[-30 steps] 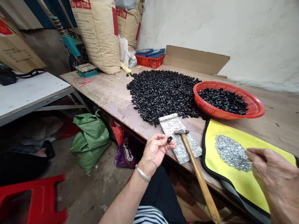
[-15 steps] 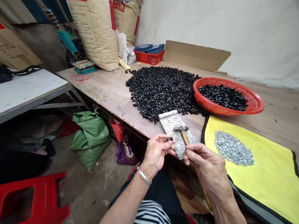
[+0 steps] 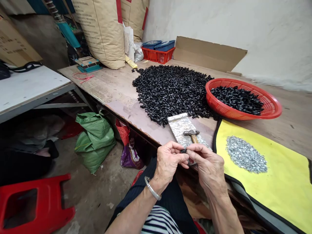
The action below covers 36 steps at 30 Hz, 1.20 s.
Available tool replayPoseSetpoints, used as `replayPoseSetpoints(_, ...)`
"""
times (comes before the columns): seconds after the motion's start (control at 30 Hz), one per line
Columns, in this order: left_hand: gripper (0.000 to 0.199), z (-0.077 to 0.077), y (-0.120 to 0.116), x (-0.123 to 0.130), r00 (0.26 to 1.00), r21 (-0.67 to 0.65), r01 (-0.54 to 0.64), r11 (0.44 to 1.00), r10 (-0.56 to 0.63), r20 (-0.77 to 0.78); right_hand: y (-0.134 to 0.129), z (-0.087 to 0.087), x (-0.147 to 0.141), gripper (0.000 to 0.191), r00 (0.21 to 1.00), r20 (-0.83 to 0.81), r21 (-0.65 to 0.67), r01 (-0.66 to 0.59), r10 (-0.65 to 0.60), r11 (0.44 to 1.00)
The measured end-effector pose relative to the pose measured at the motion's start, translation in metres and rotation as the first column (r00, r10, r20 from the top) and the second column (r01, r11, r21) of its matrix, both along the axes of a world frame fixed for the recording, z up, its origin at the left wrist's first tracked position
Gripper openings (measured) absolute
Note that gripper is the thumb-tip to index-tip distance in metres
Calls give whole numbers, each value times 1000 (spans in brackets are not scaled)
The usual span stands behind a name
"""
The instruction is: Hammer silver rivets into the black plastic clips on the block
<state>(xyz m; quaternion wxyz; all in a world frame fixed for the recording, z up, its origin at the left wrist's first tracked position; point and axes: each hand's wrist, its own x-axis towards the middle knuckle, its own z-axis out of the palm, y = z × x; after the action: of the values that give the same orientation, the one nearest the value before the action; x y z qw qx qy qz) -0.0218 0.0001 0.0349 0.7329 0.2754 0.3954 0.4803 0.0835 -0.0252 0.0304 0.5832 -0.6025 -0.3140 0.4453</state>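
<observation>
My left hand [image 3: 170,161], a silver bangle on its wrist, pinches a small black plastic part [image 3: 183,151] between thumb and fingers. The fingertips of my right hand [image 3: 207,165] are closed in a pinch right against that part; whatever they hold is too small or hidden to make out. Just beyond both hands a hammer [image 3: 191,133] rests with its head on a worn metal plate [image 3: 179,125]. My right hand covers most of the hammer's wooden handle. A large heap of similar black parts [image 3: 170,91] lies behind the plate.
To the right stands a red plastic basket [image 3: 275,109] with more black parts. A yellow cloth [image 3: 290,185] bears a pile of small silvery metal pieces [image 3: 246,154]. Farther back are a red crate [image 3: 158,56] and large paper sacks [image 3: 102,32]. A red stool [image 3: 48,208] stands on the floor.
My right hand has moved left from beside the hammer handle, and its fingertips now meet the black part in my left hand. The view has shifted slightly.
</observation>
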Motion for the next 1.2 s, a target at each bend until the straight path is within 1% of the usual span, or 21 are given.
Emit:
replayPoseSetpoints(0.1,22,-1,0,0,1000,1,1,1000,-1,3,2,-2,2,12,998,53,26,21,-23,999)
replayPoseSetpoints(0.13,22,-2,-1,0,1000,3,0,1000,0,7,3,-1,2,12,998,48,37,26,-28,999)
replayPoseSetpoints(0.2,21,-2,-1,0,1000,0,-5,1000,5,23,4,1,3,14,1000,-23,26,20,-20,999)
replayPoseSetpoints(0.3,22,-2,-2,1,998,-14,-12,1000,13,68,5,6,2,21,982,-188,-48,-20,11,999)
replayPoseSetpoints(0.37,23,-2,-4,0,994,-26,-8,1000,10,106,5,10,1,23,970,-240,-79,-46,26,996)
replayPoseSetpoints(0.5,25,-3,-6,-2,984,-56,39,998,-29,177,1,16,0,20,978,-206,-78,-61,44,995)
replayPoseSetpoints(0.67,26,-4,-7,-5,976,-64,69,996,-54,212,-2,19,1,21,955,-284,-86,-118,89,989)
replayPoseSetpoints(0.9,24,-3,-5,-7,961,-53,97,994,-80,263,-6,22,2,21,938,-332,-90,-135,98,987)
replayPoseSetpoints(1.07,25,-4,-6,-6,962,-57,98,994,-80,260,-5,21,1,21,945,-314,-91,-123,89,988)
replayPoseSetpoints(1.2,26,-7,-8,-4,974,-65,95,993,-79,213,-3,18,-1,21,962,-264,-113,-106,73,988)
